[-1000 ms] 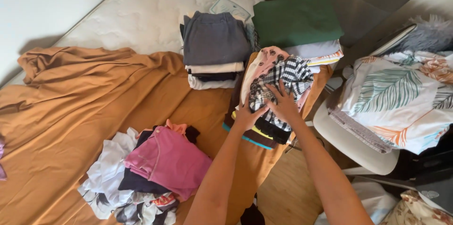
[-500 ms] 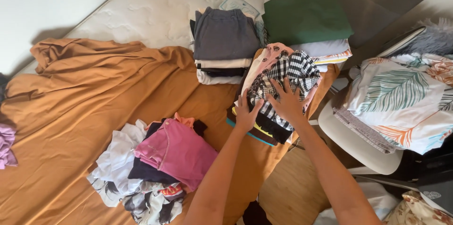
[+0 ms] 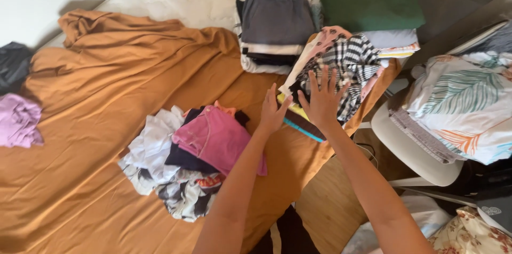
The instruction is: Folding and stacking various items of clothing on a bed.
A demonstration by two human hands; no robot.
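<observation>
— Where's the checked black-and-white garment [image 3: 349,65] lying?

— Atop the leaning pile at the bed's [image 3: 80,179] right edge, long axis slanting toward the far corner.

— And the hands?

— Right hand [image 3: 322,102] spread flat, fingertips touching its near end. Left hand [image 3: 273,113] open just beside, slightly nearer the pink heap [image 3: 216,136], holding nothing.
</observation>
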